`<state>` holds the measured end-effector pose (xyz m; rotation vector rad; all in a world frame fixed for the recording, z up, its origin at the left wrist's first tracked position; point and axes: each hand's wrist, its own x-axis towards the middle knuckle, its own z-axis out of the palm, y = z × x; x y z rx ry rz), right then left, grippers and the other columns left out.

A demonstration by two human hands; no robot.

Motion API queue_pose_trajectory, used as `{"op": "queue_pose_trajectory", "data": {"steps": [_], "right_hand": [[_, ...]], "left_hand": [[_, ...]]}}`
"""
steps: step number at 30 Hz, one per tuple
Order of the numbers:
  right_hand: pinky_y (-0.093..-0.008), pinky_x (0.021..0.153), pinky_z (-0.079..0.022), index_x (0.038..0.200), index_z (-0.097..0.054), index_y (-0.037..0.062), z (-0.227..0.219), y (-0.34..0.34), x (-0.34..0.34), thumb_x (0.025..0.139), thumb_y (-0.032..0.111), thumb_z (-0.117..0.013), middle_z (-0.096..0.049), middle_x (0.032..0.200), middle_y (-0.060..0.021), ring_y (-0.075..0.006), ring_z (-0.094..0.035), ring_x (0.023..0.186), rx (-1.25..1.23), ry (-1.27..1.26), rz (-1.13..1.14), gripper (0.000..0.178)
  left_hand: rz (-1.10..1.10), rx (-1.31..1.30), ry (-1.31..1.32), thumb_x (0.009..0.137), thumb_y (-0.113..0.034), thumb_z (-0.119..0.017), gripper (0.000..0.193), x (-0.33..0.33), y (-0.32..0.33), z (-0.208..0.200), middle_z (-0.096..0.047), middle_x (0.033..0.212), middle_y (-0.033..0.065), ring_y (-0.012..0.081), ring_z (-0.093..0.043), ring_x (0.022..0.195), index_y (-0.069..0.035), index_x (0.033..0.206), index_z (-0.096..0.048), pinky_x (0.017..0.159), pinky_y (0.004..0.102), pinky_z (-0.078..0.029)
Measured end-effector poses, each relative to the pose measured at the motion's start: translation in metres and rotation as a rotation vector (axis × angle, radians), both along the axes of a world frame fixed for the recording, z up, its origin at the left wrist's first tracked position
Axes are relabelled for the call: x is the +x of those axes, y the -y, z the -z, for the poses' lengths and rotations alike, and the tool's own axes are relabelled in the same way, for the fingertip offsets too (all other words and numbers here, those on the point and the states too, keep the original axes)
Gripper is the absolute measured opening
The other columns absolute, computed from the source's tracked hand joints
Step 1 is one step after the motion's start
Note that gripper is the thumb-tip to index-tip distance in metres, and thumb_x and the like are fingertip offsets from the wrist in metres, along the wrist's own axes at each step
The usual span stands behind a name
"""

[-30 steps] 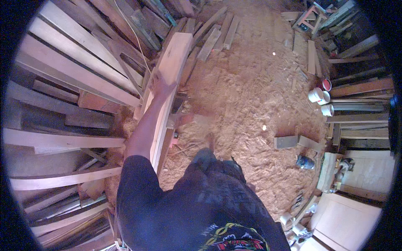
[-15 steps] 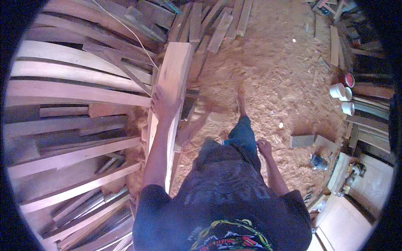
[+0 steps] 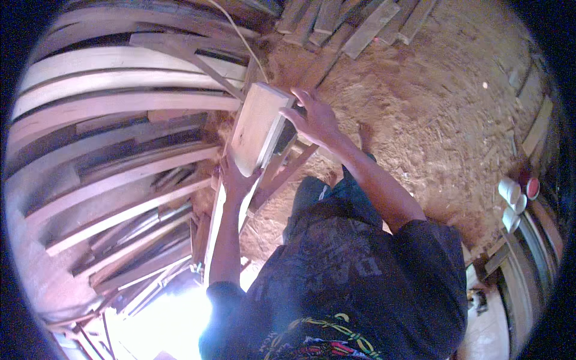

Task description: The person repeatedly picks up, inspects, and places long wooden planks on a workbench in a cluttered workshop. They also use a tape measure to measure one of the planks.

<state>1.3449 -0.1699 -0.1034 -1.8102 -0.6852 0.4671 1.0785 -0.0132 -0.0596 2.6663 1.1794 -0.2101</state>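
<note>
A long pale wooden plank (image 3: pixel 257 129) runs lengthwise away from my body, left of centre, with its squared far end in sight. My left hand (image 3: pixel 237 179) is wrapped across the plank partway along, with its fingers at the left edge and its thumb at the right. Beside the far end, at the plank's right edge, is my right hand (image 3: pixel 316 122). Its fingers are open and spread, and the thumb is close to the edge; whether it touches cannot be made out. The nearer length of the plank passes under my left forearm.
Several pale and dark boards (image 3: pixel 126 102) are stacked on the left. More wood offcuts (image 3: pixel 372 27) lie at the far side on the sawdust-covered ground (image 3: pixel 432 102). White tubs (image 3: pixel 510 191) stand at the right, next to timber. Bright light floods the lower left.
My right hand has risen from beside my leg to the plank's far end. My left hand remains on the plank. The view has turned, and the tubs now appear lower and farther right.
</note>
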Motion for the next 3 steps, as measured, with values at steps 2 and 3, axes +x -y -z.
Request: {"op": "queue_pose_trajectory", "data": {"steps": [2,3], "right_hand": [[-0.0505,0.1,-0.05,0.138,-0.059,0.0029,-0.014,-0.017,0.01,0.093,0.055,-0.07,-0.066,0.127,-0.0238,-0.0376,-0.064,0.119,-0.064,0.036,-0.139,0.07],[-0.0516,0.102,-0.049,0.14,-0.058,0.0039,-0.018,-0.021,0.015,0.093,0.055,-0.071,-0.064,0.133,-0.0231,-0.0356,-0.063,0.122,-0.154,-0.028,-0.258,0.071]], "left_hand": [[-0.048,-0.043,-0.044,0.063,-0.056,-0.09,0.135,-0.003,0.0,0.001,-0.033,0.156,0.0295,0.0475,-0.035,0.142,-0.01,0.165,-0.013,0.12,0.0565,-0.028],[-0.071,-0.066,-0.062,0.063,-0.057,-0.09,0.136,-0.004,-0.001,0.002,-0.031,0.158,0.0298,0.0469,-0.032,0.145,-0.01,0.165,-0.012,0.121,0.0558,-0.027]]}}
